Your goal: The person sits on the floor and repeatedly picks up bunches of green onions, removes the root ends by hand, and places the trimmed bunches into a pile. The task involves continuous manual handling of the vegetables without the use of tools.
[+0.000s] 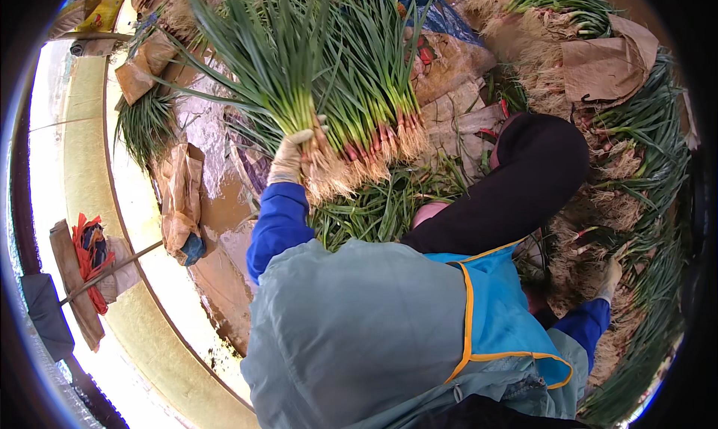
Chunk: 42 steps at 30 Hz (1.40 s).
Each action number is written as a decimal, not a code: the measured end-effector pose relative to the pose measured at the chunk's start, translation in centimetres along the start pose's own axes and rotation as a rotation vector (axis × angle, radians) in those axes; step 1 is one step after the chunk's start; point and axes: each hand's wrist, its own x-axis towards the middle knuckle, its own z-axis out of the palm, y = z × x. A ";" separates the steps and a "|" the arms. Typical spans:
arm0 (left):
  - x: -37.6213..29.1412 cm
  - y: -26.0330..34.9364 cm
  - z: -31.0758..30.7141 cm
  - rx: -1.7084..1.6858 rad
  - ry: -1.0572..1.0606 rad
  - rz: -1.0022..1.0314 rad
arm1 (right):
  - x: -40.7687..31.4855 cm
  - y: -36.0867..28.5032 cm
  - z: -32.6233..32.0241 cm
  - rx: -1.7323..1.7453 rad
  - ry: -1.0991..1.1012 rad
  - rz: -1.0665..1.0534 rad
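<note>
My left hand (289,155), in a pale glove, is closed around a bunch of spring onions (297,101) just above the roots. The leaves of that bunch point away from me. Against its right side a row of more spring onions (373,112) lies with reddish bulbs and pale roots lined up. My right hand (610,277), also gloved, is low on the right at a long heap of spring onions (645,294). Its fingertips are among the stems and roots, and whether they grip any is hard to see. Loose green leaves (387,204) lie below the row.
My bent leg (505,176) in dark trousers is between the row and the heap. Brown sacking (608,64) covers part of the heap. A blue plastic sheet (440,14) is at the back. To the left are a rolled brown sack (180,193), a pale ledge (87,126) and red ties (90,260).
</note>
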 end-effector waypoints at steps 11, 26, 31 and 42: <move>1.6 -10.4 -3.7 -0.027 0.356 0.001 | 1.4 2.9 -2.2 -0.017 -0.029 -0.048; -1.9 -10.0 -13.3 0.420 0.764 -0.027 | 0.8 2.5 -2.6 -0.012 0.039 -0.035; -1.2 -11.6 -9.5 1.059 0.892 -0.043 | 1.1 2.8 -3.0 -0.019 0.050 0.026; 1.3 -11.9 -14.7 0.375 0.632 -0.139 | 0.6 2.6 -4.9 0.089 0.043 -0.051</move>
